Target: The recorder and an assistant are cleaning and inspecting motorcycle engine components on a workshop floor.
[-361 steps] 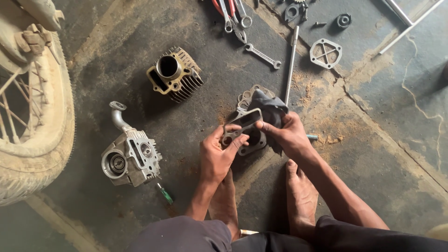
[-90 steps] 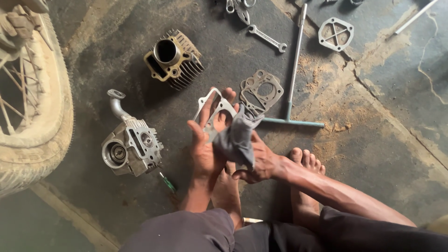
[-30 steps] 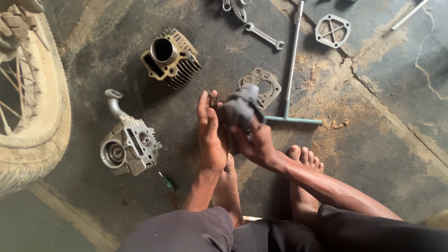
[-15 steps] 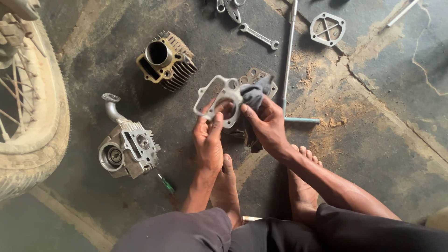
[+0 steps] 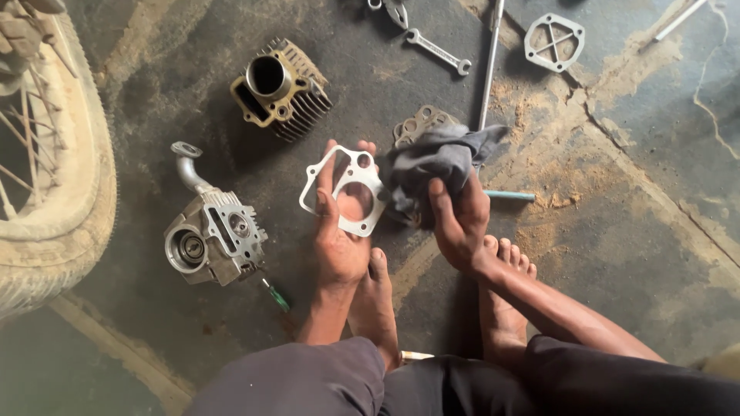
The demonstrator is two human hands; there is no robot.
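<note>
- Tyre (image 5: 73,208): a dusty spoked wheel occupies the left edge of the view, well apart from both hands.
- Cylinder head (image 5: 212,237): a grey casting with a curved pipe lies on the concrete floor (image 5: 632,254), left of the hands and touched by neither.
- Finned cylinder (image 5: 281,88): lies on the floor above and left of the hands, bore facing up.
- Left hand (image 5: 339,231): held palm up with fingers extended. The flat gasket (image 5: 344,189) rests on the fingers, and the thumb presses on its lower left edge, so the grip is closed on the gasket. The gasket's long axis runs from upper left to lower right, and its large round opening sits over the fingers.
- Darker gasket (image 5: 420,123): lies on the floor above the rag, partly covered by it.
- Right hand (image 5: 461,219): fingers are closed around a bunched grey rag (image 5: 435,162). The rag sits just right of the gasket, near or touching its right edge. The right hand is the nearer one to that edge.
- Long bar tool (image 5: 489,62), spanner (image 5: 437,51) and square cover plate (image 5: 554,41): lie on the floor along the top, well apart from the hands.
</note>
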